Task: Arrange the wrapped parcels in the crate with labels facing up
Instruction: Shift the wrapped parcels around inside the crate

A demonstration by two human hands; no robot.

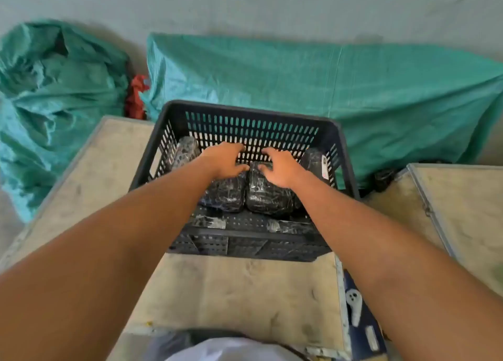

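Head view: four wrapped parcels lay in the crate (343, 154) on the table (245, 292). Far-left parcel (187, 150) untouched. Left hand (224, 160) rested spread on one centre parcel (226, 194), right hand (280, 170) on its neighbour (265, 197); neither clenched. Far-right parcel (315, 162) showed a label. The film wrap looked slippery; gripping the parcel sides seemed advisable.

Soft, even daylight with faint shadows only. Wide-angle distortion bows the edges and stretches both forearms. Glare glints off the wrapped parcels (230, 194); overall focus is slightly soft.
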